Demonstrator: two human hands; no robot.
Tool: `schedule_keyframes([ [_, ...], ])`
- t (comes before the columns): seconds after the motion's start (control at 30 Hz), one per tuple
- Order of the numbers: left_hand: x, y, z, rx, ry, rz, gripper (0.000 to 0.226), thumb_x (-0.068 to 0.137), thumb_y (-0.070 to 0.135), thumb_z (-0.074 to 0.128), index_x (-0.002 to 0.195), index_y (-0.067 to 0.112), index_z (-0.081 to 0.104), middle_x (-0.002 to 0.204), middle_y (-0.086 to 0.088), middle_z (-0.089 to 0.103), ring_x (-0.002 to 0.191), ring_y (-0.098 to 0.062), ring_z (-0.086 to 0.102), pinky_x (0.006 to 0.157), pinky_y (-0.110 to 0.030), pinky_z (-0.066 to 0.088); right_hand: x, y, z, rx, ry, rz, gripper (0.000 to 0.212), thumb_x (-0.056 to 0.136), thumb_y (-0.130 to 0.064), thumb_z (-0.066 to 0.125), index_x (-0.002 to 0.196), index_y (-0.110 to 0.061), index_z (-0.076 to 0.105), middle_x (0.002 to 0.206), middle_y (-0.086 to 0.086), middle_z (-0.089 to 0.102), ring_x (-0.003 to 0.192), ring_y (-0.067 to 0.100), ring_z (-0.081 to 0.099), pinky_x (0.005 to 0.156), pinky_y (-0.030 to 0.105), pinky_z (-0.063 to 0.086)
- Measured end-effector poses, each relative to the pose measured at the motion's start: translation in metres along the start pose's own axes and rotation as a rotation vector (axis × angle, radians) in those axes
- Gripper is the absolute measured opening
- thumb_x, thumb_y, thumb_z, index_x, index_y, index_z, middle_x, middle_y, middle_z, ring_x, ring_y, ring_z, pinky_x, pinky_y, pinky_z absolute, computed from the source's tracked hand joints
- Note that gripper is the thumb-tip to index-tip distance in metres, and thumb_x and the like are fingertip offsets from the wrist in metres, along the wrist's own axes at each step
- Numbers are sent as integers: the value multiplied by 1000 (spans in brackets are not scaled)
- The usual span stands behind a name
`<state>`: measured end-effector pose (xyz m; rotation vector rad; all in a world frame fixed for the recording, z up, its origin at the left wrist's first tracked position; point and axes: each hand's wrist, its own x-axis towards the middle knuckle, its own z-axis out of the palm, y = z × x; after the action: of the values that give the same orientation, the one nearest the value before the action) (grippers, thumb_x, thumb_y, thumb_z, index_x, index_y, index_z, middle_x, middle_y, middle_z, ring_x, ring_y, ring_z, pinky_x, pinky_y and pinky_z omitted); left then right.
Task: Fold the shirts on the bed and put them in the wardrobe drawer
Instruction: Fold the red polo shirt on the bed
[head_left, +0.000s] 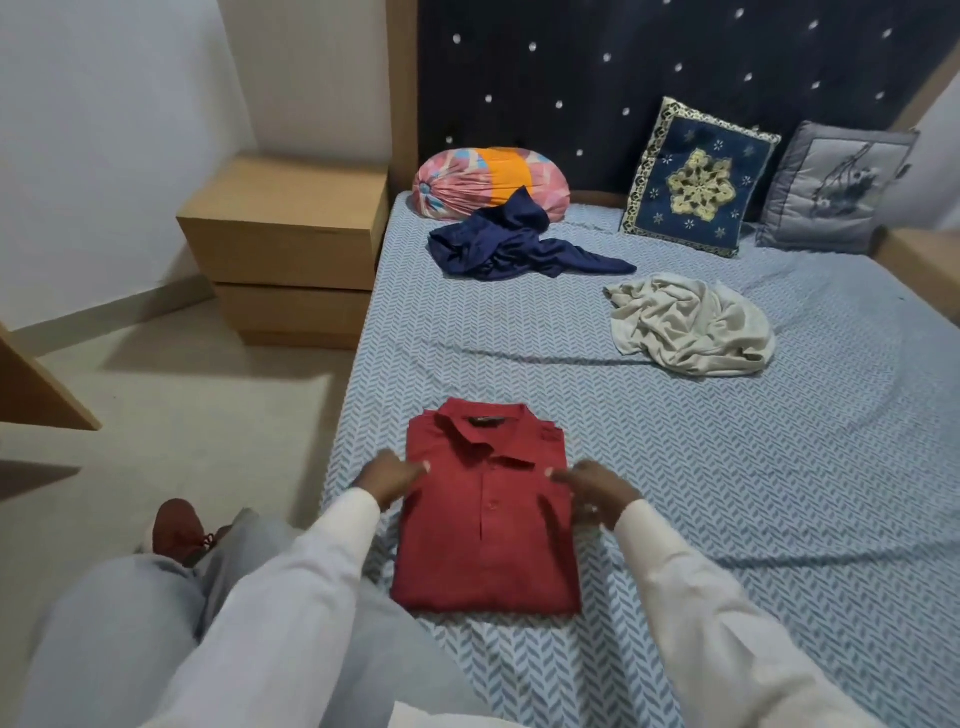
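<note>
Red shirt (488, 519): folded, lying by the near left edge of the bed (779, 519). My left hand (395, 475) and right hand (592, 491) rest on its sides, fingers loosely extended, gripping nothing. Remaining, by my judgement: navy shirt (519, 244) and pale shirt (691, 325), both crumpled nearer the head edge; then stowing all three.

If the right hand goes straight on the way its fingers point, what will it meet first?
Probably the left hand: the right hand points across the red shirt toward it, with only shirt between. Its height above the cloth is unclear.
</note>
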<state>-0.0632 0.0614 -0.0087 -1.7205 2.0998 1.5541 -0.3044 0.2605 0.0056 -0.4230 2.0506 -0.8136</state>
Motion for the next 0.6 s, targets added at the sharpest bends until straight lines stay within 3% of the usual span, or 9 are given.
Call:
schedule_keyframes([
  [0.1,-36,-17,16,147,8,7,69,71,53,71,115,3,56,114,-20,66,103,-32,65,80,-33,52,-7,40,21,-68,55,-4,56,62,-45,82,97,-14,51,89,11,67,71,22,65,56,34,53],
  [0.2,-56,-33,29,204,-126,-14,72,61,57,72,118,14,66,115,-9,70,100,-24,67,81,-28,54,-32,50,32,-104,21,26,63,57,-50,84,104,-22,52,98,3,69,87,20,70,64,32,55],
  [0.3,-66,-40,34,346,-188,17,73,71,45,75,133,13,55,130,-9,62,116,-25,60,99,-32,47,-42,57,31,-159,-73,45,45,70,-36,83,103,-15,62,89,0,70,77,13,67,60,25,53],
  [0.37,-63,-45,35,387,-194,27,64,79,32,75,135,10,53,134,-11,59,120,-26,57,102,-33,45,-44,61,27,-185,-133,46,33,76,-28,81,101,-10,69,82,0,71,69,12,63,58,23,48],
  [0.43,-62,-51,34,411,-165,8,58,78,32,76,129,11,57,129,-10,62,116,-27,60,100,-33,47,-45,63,23,-238,-154,57,28,78,-27,81,97,-9,69,78,1,67,64,12,60,53,22,47],
  [0.5,-62,-53,31,386,-87,3,45,73,36,76,110,14,63,116,-11,67,104,-27,64,91,-34,51,-40,59,18,-244,-101,80,29,76,-27,83,87,-9,64,70,3,65,58,13,59,48,20,49],
  [0.6,-51,-46,25,222,66,53,28,74,35,75,89,15,62,98,-10,70,92,-26,66,81,-32,53,-17,43,12,-184,116,30,39,69,-31,87,90,-9,61,72,8,70,60,20,67,61,33,58],
])
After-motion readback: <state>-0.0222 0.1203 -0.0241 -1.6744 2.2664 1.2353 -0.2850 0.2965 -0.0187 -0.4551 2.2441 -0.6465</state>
